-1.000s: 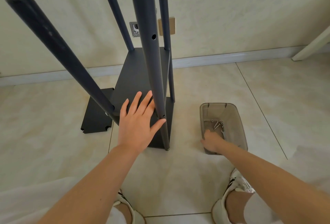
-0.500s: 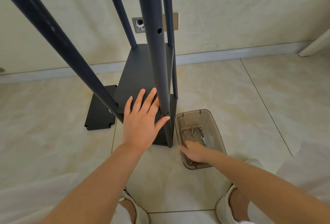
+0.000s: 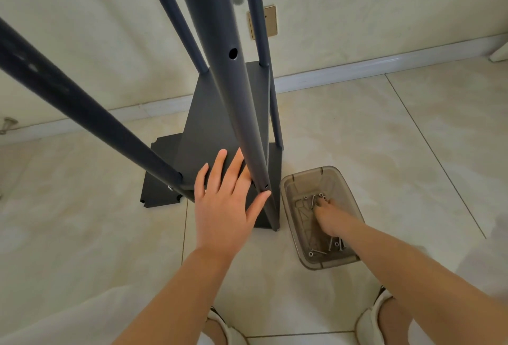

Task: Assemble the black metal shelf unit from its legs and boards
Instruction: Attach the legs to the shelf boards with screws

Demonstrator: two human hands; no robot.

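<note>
The black shelf unit stands on the tiled floor with several legs rising past the camera. My left hand (image 3: pixel 222 207) lies flat on the raised shelf board (image 3: pixel 214 130), thumb touching the near right leg (image 3: pixel 233 97). The near left leg (image 3: pixel 82 113) slants up to the left. Another black board (image 3: pixel 162 179) lies on the floor underneath. My right hand (image 3: pixel 328 216) reaches into the brown translucent box (image 3: pixel 286 188), fingertips at a cluster of screws (image 3: pixel 313 199). Whether the fingers pinch a screw is hidden.
More screws (image 3: pixel 335 245) lie at the box's near end. A wall with a white baseboard (image 3: pixel 357 69) and a tan socket plate (image 3: pixel 268 24) stands behind the unit. My white shoes (image 3: pixel 371 322) are at the bottom, and a white furniture piece (image 3: pixel 500 54) at far right.
The right hand dragged the box left, close beside the shelf unit, then moved deeper into it to the screws. The left hand stayed flat on the board.
</note>
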